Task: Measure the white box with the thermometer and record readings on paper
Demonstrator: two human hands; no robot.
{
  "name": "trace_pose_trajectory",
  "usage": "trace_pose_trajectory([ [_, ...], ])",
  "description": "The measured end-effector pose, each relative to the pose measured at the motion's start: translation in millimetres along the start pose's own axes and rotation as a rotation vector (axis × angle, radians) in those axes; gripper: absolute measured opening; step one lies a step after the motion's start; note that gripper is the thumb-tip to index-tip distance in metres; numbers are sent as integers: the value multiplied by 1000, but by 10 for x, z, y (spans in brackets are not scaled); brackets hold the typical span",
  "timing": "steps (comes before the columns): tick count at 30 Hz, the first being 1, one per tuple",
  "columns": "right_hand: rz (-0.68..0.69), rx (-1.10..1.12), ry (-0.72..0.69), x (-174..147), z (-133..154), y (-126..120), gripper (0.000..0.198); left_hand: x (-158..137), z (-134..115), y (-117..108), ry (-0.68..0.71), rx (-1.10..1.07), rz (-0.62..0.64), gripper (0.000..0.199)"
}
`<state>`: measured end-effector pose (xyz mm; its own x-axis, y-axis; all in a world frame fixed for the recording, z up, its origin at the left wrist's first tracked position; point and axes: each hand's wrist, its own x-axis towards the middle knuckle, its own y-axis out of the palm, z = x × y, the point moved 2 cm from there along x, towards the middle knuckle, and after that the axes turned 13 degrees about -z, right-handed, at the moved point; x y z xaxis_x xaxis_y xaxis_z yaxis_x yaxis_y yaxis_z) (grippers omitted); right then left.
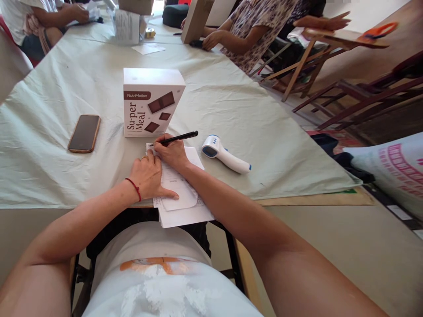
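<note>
My right hand (172,154) grips a black pen (181,137), its tip low over the upper left of some white paper sheets (176,193). Flat on the left side of those sheets lies my left hand (147,175), thumb stretched out to the right, with a ring and a red cord at the wrist. The sheets hang a little over the table's front edge. Just behind my hands stands a white box (150,103) printed "Su-per Meal". To the right of the paper rests a white and blue infrared thermometer (226,154).
A phone (84,133) lies on the pale tablecloth (42,132) at the left. At the far end are a clear plastic container (127,26), a tall brown box (197,20) and two people's hands. Wooden chairs (350,97) and a white printed sack (396,163) stand on the right.
</note>
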<state>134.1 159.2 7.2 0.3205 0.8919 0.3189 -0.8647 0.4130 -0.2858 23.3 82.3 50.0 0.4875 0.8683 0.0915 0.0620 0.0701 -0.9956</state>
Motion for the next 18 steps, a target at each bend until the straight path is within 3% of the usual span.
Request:
trace_pose_trajectory([
  [18,6,-36,-23,-9,15,-5,6,6,4,12,13,5,-19,122],
])
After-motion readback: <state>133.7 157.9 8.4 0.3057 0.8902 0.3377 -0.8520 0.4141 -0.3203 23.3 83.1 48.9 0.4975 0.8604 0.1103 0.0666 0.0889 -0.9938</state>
